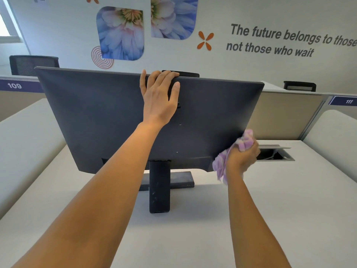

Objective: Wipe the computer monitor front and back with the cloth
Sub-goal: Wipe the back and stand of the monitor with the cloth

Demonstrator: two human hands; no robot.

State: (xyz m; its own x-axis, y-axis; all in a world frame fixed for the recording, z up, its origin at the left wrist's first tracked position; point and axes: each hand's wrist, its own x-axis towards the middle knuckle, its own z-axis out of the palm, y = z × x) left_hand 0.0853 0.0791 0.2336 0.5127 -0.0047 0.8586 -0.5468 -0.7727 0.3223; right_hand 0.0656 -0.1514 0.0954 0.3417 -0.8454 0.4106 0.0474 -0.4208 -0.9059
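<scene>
Monitor: the monitor (pixel 108 117) is standing on the desk with its dark back facing the camera, its top tilting toward the person.
Stand: the stand (pixel 159 187) is rising from a flat base (pixel 183 180) under the panel's middle.
Cloth: the lilac cloth (pixel 231 153) is lying bunched against the monitor's lower right corner, one end hanging down.
Right hand: the right hand (pixel 242 157) is clenching the cloth in a fist, arm reaching straight forward.
Left hand: the left hand (pixel 160 95) is lying spread on the upper back, fingers curling over the top edge and gripping it, arm stretching up across the panel.
Desk: the white desk (pixel 280 209) is running between low padded dividers (pixel 23 142).
Cable hatch: an open cable hatch (pixel 274 152) is sitting just right of the fist.
Room: a wall (pixel 270 14) with flower prints and lettering is standing behind; a black chair (pixel 32 63) is showing past the partition, partly hidden by it.
</scene>
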